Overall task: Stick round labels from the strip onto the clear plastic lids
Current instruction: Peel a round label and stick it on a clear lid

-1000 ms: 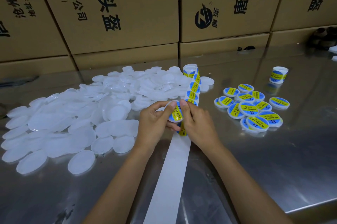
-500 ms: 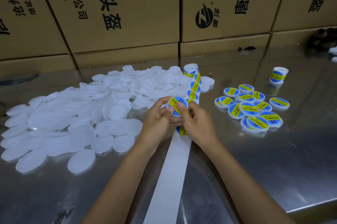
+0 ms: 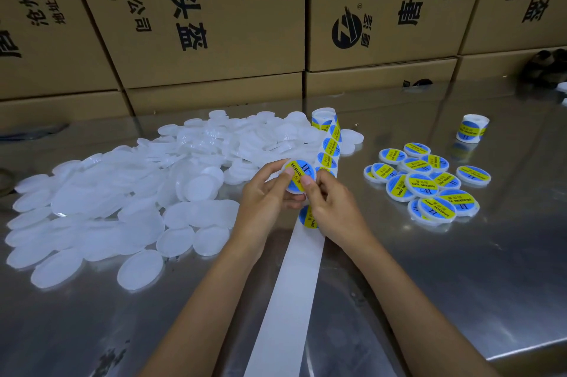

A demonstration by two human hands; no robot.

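Pressing a round label onto a clear lid (image 3: pixel 299 175) above the steel table (image 3: pixel 460 269), both hands worked together at the centre of the scene. The left hand (image 3: pixel 265 195) held the lid from its left side, fingers curled under it and the thumb laid on the label's face. The right hand (image 3: pixel 333 211) gripped the lid from the right, its thumb also pressed on the blue and yellow face; both thumbs lay close together near the middle of the label. The label seemed already seated and roughly centred, so the step in hand was judged to be smoothing. To do it well, the thumbs would best sweep outward from the middle toward the rim, driving out air, while the fingers beneath braced the thin plastic against bending. The strip (image 3: pixel 328 149) ran from a roll (image 3: pixel 323 118) at the far side, passed under the hands, and trailed toward the near edge as bare backing (image 3: pixel 288 300). The next label (image 3: pixel 306 217) on the strip lay just below the right hand. Unlabelled lids (image 3: pixel 107 201) lay heaped to the left; finished lids (image 3: pixel 429 184) were clustered to the right, with a spare roll (image 3: pixel 472 128) farther off. Cardboard boxes (image 3: pixel 199 23) lined the far side.
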